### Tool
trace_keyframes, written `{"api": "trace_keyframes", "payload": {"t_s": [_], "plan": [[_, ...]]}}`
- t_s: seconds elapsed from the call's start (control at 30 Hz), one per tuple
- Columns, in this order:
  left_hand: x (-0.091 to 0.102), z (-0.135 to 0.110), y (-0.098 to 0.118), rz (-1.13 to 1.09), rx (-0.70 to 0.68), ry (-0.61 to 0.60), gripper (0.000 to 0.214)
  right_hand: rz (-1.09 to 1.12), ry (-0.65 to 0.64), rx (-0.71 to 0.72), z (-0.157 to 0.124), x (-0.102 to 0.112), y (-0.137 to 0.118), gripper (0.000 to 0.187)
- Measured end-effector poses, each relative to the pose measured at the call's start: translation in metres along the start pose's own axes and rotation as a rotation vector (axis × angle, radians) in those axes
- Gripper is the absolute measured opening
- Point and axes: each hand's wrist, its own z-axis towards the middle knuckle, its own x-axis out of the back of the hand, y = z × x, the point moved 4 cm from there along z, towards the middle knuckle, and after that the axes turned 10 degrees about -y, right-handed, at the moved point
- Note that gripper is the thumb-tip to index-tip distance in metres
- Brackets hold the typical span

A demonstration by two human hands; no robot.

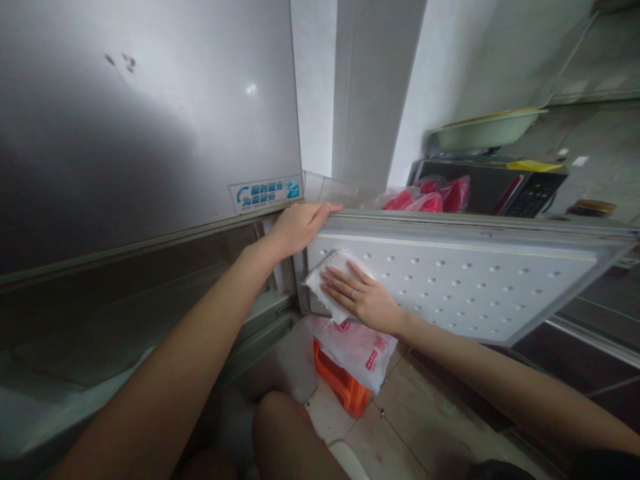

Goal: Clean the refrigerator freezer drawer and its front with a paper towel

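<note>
Now, seemingly mid-wipe, the right hand point(369, 305), unclenched, flattens a white textured paper towel point(329, 304) against the white dimpled door panel point(465, 283), left hand point(299, 228) atop its edge, grip unclear, next stroke likely wanting even pressure.

R hand point(369, 304) on wht cloth point(334, 261).

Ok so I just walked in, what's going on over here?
A person has the lower door of a fridge standing open. Their left hand rests on its top edge, near the hinge side. Their right hand, fingers spread, holds a white paper towel flat against the dimpled inner panel. Below the door, a white plastic bag lies over something orange on the floor.
</note>
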Motion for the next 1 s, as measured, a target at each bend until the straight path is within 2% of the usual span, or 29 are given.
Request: {"api": "trace_keyframes", "payload": {"t_s": [0.1, 0.27, 0.37, 0.43, 0.53, 0.67, 0.77, 0.87, 1.0], "plan": [[0.000, 0.000, 0.000, -0.009, -0.002, 0.005, 0.047, 0.035, -0.028, 0.037, -0.005, -0.019, -0.011, 0.042], [0.000, 0.000, 0.000, -0.003, -0.002, 0.002, 0.046, 0.027, -0.076, 0.165, -0.020, -0.066, -0.036, 0.030], [0.000, 0.000, -0.002, -0.001, 0.002, 0.000, 0.046, 0.040, -0.092, 0.211, -0.025, -0.073, -0.037, 0.028], [0.000, 0.000, -0.002, -0.004, -0.001, 0.002, 0.047, 0.049, -0.070, 0.217, -0.024, -0.060, -0.028, 0.028], [-0.001, 0.000, -0.002, -0.009, -0.014, 0.008, 0.047, 0.003, -0.016, 0.182, -0.017, -0.020, -0.004, 0.030], [-0.001, 0.000, -0.002, -0.026, -0.016, 0.020, 0.049, -0.091, 0.090, 0.000, -0.008, 0.039, 0.033, 0.037], [-0.002, 0.000, -0.002, -0.026, -0.006, 0.025, 0.049, -0.086, 0.138, -0.096, -0.008, 0.053, 0.042, 0.039], [-0.002, 0.000, -0.002, -0.020, -0.008, 0.022, 0.050, -0.032, 0.098, -0.083, -0.015, 0.031, 0.026, 0.039], [-0.002, 0.000, -0.003, -0.021, -0.008, 0.018, 0.049, 0.074, -0.010, 0.027, -0.038, -0.032, -0.015, 0.038]]}}
